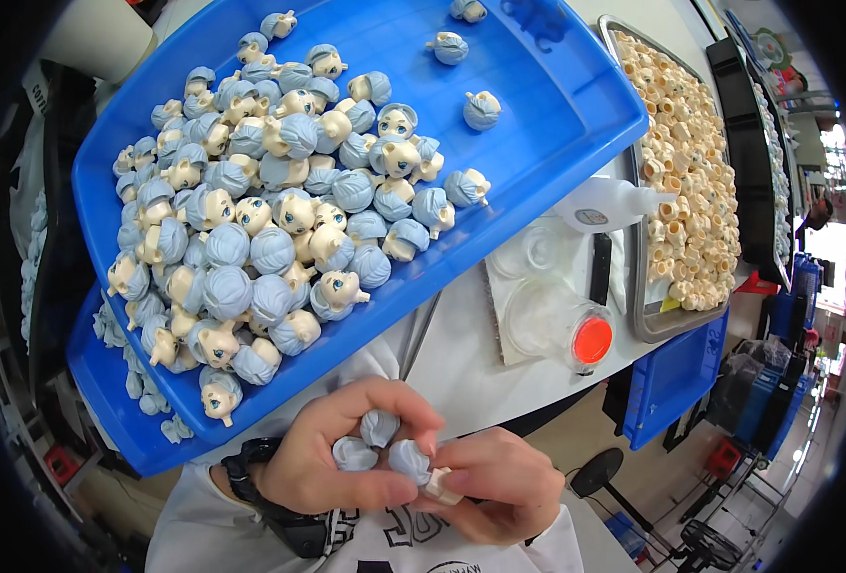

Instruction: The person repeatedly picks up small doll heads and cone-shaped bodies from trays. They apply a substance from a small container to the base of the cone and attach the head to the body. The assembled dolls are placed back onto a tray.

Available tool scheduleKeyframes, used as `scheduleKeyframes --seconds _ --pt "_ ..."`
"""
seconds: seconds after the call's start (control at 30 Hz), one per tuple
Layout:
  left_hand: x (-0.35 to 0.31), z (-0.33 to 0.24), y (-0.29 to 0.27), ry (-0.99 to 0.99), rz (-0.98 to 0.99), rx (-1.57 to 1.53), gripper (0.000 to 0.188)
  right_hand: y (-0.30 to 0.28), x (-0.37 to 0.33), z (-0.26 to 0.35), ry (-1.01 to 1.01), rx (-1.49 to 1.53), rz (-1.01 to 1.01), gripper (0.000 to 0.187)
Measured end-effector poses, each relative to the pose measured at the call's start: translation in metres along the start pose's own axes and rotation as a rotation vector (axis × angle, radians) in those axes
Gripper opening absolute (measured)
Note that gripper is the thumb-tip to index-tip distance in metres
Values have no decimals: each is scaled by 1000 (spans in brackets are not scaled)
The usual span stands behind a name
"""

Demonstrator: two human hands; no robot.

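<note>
The left hand (313,468) curls around two blue-grey hair pieces (355,454), which sit in its palm, while its thumb and forefinger close on a third blue-grey piece (410,459). The right hand (509,477) pinches a cream part (441,486) against that third piece; whether the two are joined cannot be told. Both hands meet in front of the shirt (557,544), below the near edge of the large blue tray (528,81). Dark lettering runs across the shirt, partly covered by the hands, with a smaller line beneath.

The tray holds a heap of doll heads (227,244) with blue-grey hair and printed eyes; dark handwritten marks show on its far wall. On the table (466,368), a white bottle (614,205) bears a small label, too small to read. Beside it, a metal tray (647,320) carries cream parts. The blue crate (638,401) below has dark markings.
</note>
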State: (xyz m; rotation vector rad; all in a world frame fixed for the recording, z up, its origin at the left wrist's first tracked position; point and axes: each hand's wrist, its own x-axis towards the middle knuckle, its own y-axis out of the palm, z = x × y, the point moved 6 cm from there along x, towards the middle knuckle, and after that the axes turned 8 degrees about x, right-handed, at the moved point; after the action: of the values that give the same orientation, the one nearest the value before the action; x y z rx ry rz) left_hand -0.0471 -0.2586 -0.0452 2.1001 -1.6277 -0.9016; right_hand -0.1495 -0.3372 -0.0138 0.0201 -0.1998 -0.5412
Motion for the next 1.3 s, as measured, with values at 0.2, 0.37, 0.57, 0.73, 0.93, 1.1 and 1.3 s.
scheduleKeyframes --seconds 0.2,0.37,0.57,0.73,0.93,1.1,1.3 --pt "-3 6 0 -53 -10 -188 33 -2 12 12 -221 -216 50 37" --pt "-1 9 0 -66 -27 -129 33 -10 8 13 -206 -244 -48 37" --pt "-1 9 3 -108 -69 -159 42 -15 5 14 -122 -291 -237 41" --pt "-1 4 4 -109 -26 -165 47 -14 7 17 -238 -218 -48 40" --pt "0 1 11 -79 60 -203 47 3 9 52 -372 -96 2 37" --pt "-2 2 11 -123 47 -179 45 3 18 52 -295 -69 83 40" --pt "-3 1 9 -74 60 -144 41 7 20 49 -252 -44 145 39"
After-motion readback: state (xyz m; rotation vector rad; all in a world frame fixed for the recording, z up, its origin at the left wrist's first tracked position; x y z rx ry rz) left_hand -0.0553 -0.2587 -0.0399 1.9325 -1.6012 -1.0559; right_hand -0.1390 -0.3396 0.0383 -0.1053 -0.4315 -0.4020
